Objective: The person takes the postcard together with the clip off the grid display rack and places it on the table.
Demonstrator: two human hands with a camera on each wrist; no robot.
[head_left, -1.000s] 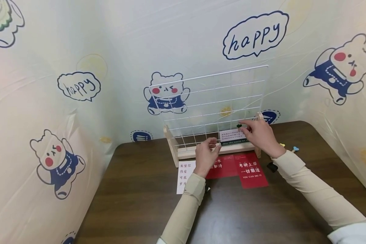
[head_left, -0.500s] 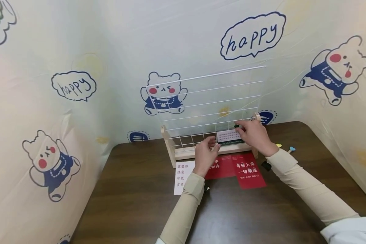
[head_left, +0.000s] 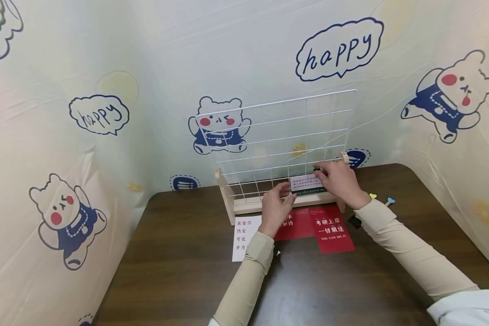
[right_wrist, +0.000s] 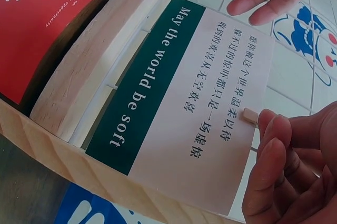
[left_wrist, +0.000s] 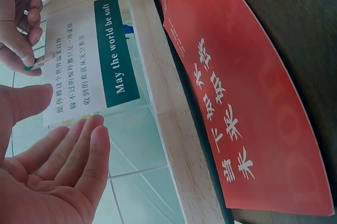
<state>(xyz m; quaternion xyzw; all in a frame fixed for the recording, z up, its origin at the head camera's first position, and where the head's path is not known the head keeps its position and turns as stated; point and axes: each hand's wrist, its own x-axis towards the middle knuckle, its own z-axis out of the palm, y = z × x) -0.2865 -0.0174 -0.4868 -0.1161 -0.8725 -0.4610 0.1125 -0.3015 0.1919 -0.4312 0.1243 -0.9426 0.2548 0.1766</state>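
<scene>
A white card with a green strip (right_wrist: 142,87) stands upright against the white wire grid, just above its wooden base (left_wrist: 152,71). My right hand (head_left: 338,179) pinches a small wooden clothespin (right_wrist: 250,115) with a green end, at the card's upper edge. In the right wrist view the clothespin's tip overlaps the card. My left hand (head_left: 275,206) is held by the card's left side, fingers loosely extended and holding nothing. Its thumb comes close to the card in the left wrist view; whether it touches, I cannot tell.
In front of the base lie a white card (head_left: 240,235) with writing and two red cards (head_left: 336,231), one partly behind my left hand. Clothespins with a yellow heart (head_left: 372,195) and a blue heart (head_left: 390,200) lie to the right. A dark object (head_left: 354,221) sits under the right wrist.
The head view has shifted slightly. Both hands keep nearly the same place at the card, and the right hand still pinches the clothespin.
</scene>
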